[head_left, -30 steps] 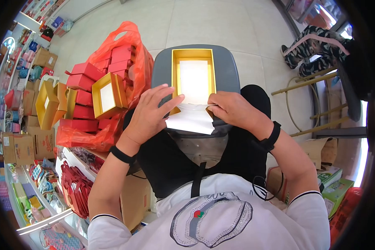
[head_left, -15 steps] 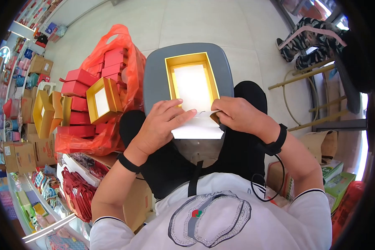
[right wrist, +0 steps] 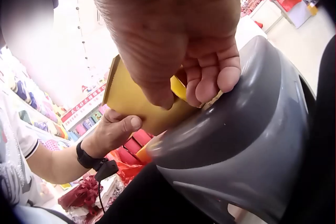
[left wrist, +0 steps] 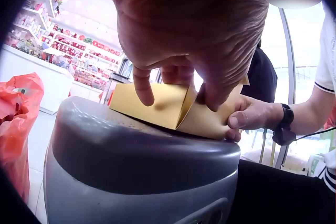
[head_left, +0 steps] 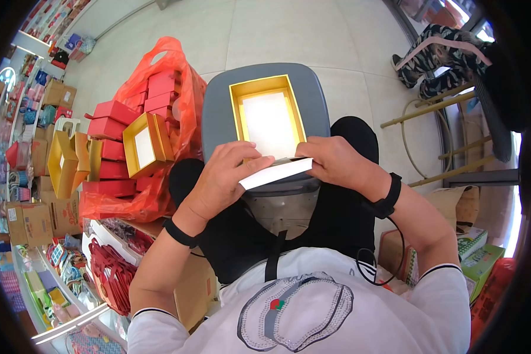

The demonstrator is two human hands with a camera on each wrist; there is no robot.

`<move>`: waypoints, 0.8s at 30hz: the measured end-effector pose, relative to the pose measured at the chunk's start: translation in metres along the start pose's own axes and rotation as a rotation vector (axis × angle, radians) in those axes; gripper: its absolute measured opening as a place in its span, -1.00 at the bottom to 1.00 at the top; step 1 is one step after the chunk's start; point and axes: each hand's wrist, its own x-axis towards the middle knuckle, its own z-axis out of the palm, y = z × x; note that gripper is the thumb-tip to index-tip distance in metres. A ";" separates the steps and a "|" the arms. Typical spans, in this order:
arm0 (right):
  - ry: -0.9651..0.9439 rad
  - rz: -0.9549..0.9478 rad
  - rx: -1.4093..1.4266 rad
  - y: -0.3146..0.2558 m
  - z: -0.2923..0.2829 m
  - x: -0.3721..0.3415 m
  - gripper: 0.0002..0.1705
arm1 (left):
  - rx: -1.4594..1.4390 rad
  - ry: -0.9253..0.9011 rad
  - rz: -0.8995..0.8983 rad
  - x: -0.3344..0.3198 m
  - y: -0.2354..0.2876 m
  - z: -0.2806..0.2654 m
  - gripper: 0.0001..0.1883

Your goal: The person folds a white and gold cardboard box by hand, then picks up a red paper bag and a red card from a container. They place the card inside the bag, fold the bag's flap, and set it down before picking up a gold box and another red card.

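Note:
A gold cardboard box (head_left: 236, 112) with a white inside lies open on a grey stool (head_left: 217, 88) in front of me. Its near end flap (head_left: 277, 173) is tilted upward, white face toward the head camera. My left hand (head_left: 221, 177) grips the near left corner, thumb along the flap and fingers on the box's gold side wall (left wrist: 149, 104). At the near right corner, the thumb and fingers of my right hand (head_left: 341, 160) pinch the wall and flap together. From the right wrist view, the flap's outside (right wrist: 137, 95) is plain gold.
Left of the stool, a red plastic bag (head_left: 190, 127) holds several red boxes (head_left: 109, 127), with open gold boxes (head_left: 143, 147) on top. Stocked shelves and brown cartons (head_left: 28, 223) line the far left. A person's patterned trousers (head_left: 439, 50) show at the right.
The near flap has swung up from lying flat toward me to a raised tilt. Both hands stay at the near corners, and the box and stool sit slightly further left in view.

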 end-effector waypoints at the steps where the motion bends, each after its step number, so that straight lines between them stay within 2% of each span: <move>1: 0.009 0.002 0.017 -0.002 0.000 0.002 -0.75 | -0.026 0.024 -0.011 0.000 -0.001 0.002 -0.27; 2: 0.016 0.004 0.034 -0.003 0.000 0.003 -0.80 | -0.052 0.049 -0.022 0.000 -0.002 0.004 -0.21; 5: 0.017 0.014 0.025 -0.005 0.001 0.004 -0.79 | -0.114 0.096 -0.049 -0.003 -0.008 0.013 -0.24; 8: 0.034 0.037 -0.028 -0.009 -0.001 0.002 -0.77 | -0.081 0.056 -0.037 -0.003 -0.008 0.010 -0.29; 11: 0.020 0.034 -0.058 -0.008 0.001 0.001 -0.73 | -0.053 0.071 -0.015 -0.004 -0.010 0.013 -0.48; 17: 0.053 0.023 -0.028 -0.007 0.004 0.006 -0.74 | 0.049 0.093 0.015 0.000 -0.011 0.010 -0.56; 21: 0.045 0.070 0.012 -0.014 0.000 0.007 -0.86 | -0.034 0.188 -0.063 -0.004 -0.014 0.016 -0.62; 24: 0.073 0.080 0.027 -0.014 0.002 0.011 -0.78 | -0.045 0.262 -0.062 -0.002 -0.013 0.020 -0.68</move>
